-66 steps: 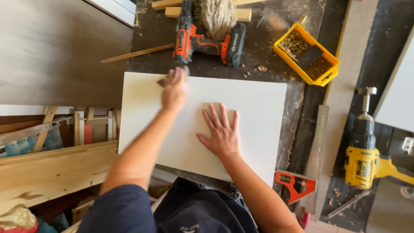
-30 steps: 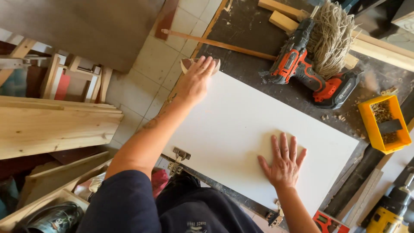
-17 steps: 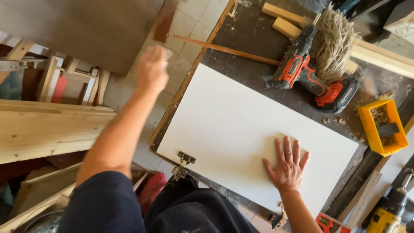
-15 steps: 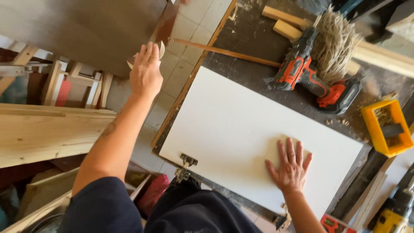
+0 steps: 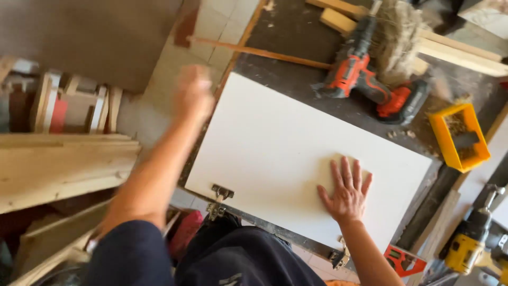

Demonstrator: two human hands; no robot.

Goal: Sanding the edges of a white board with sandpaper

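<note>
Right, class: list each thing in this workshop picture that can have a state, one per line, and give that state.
White panel: lying flat on the workbench, hinges along its near edge.
Right hand: open, palm pressed flat on the panel.
Left hand: raised off the panel, blurred; grip unclear.
Red drill: lying on its side beyond the panel.
Yellow bin: open, partly filled.
Yellow drill: lying at the right, unheld.

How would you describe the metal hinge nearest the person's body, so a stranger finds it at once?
Start from the large white panel on the dark workbench. Follow its near edge leftwards to the silver hinge. A second hinge sits below the flat right hand; this one lies far from it.
</note>
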